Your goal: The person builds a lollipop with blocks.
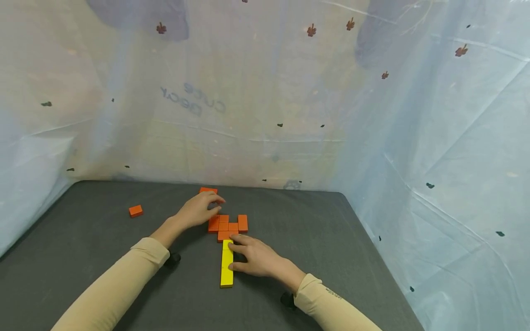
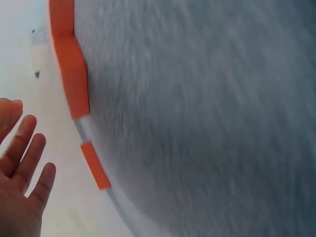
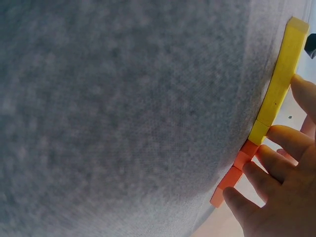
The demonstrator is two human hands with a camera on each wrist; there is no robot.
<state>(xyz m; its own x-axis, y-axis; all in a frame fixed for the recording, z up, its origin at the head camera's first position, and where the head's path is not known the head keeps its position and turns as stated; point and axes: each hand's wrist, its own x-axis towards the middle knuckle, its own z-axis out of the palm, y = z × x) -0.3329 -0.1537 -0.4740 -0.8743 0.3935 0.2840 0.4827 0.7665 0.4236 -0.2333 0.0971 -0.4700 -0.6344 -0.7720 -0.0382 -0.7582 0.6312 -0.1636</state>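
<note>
Flat orange blocks [image 1: 223, 226] lie grouped near the middle of the table in the head view. A long yellow block [image 1: 226, 271] runs from them toward the front, with a short yellow block [image 1: 227, 244] at its far end. My right hand [image 1: 258, 255] rests its fingertips along the right side of the yellow blocks and the front orange block, fingers extended. Above the group's back left, my left hand [image 1: 198, 209] hovers with parted, slightly bent fingers, seemingly holding nothing. Partly behind it lies another orange block [image 1: 208, 189].
A single orange block [image 1: 135, 211] lies at the table's left. The dark grey cloth-covered table [image 1: 306, 234] meets a hanging translucent sheet [image 1: 256, 92] at its back edge and sides. Dark wrist devices [image 1: 287, 299] sit under both sleeves.
</note>
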